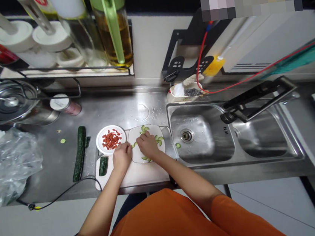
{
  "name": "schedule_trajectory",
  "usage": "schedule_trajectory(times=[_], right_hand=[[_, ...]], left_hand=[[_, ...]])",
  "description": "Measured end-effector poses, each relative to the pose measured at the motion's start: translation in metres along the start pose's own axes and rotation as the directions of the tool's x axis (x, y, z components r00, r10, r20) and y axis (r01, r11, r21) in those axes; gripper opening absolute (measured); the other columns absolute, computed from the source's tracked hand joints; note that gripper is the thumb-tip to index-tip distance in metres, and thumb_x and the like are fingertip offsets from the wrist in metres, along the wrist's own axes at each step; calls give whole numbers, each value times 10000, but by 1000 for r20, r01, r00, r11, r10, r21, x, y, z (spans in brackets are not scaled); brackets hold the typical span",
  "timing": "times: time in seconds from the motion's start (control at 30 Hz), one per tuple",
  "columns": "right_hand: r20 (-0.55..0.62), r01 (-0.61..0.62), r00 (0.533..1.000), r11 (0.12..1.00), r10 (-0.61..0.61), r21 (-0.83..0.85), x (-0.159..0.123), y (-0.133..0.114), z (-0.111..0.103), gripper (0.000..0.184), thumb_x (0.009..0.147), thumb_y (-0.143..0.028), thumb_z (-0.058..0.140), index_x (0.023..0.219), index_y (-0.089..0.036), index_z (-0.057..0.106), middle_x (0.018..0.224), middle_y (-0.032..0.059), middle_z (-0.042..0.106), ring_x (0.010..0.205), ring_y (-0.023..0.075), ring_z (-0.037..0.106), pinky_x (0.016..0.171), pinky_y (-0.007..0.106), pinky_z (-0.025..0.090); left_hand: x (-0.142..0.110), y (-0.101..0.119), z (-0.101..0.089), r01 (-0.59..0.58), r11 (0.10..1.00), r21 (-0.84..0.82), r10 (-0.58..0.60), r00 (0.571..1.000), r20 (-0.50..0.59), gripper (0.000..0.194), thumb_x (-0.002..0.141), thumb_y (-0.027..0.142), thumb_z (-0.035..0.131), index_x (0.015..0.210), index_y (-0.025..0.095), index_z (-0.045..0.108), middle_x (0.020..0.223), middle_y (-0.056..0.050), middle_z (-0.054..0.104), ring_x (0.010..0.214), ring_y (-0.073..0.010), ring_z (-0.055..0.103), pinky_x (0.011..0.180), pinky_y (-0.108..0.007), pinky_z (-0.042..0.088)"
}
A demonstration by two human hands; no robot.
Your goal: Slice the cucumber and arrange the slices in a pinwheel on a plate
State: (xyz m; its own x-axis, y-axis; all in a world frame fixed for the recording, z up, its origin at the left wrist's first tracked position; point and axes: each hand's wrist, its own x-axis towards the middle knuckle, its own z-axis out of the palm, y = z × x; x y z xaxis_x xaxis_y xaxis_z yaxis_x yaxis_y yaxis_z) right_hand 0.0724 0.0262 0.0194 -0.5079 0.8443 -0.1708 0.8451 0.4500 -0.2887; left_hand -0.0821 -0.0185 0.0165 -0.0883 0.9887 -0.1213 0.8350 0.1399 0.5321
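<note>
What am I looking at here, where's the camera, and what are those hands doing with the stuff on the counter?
There is no machine: a person wears one camera on the head, looking down at their own bare hands. The steel counter carries a white cutting board. On it sits a white plate ringed with cucumber slices. The left hand pinches a slice at the plate's edge; the right hand rests on the plate. Beside it is a round dish of red berries, further left a long cucumber strip, and a short cucumber piece lies on the board. A sink is on the right.
</note>
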Motion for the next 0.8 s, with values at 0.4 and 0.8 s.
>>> schedule_trajectory(times=[0.4,0.8], right_hand=[[-60,72,996,997,-71,11,-40,-10,6,377,933,-232,337,1280,-169,470,1270,130,497,1121,296,336,833,425,332],[-28,78,996,996,-79,-32,-37,-10,9,421,936,-260,327,1340,-176,411,1313,127,483,1173,312,334,847,444,353]], left_hand=[[-37,7,4,-217,964,155,213,976,40,437,868,289,432,1276,150,504,1281,-142,505,1100,-291,442,924,-417,376],[-43,14,5,-199,892,405,164,979,120,501,881,332,423,1346,146,433,1376,-138,441,1132,-308,413,847,-428,393]])
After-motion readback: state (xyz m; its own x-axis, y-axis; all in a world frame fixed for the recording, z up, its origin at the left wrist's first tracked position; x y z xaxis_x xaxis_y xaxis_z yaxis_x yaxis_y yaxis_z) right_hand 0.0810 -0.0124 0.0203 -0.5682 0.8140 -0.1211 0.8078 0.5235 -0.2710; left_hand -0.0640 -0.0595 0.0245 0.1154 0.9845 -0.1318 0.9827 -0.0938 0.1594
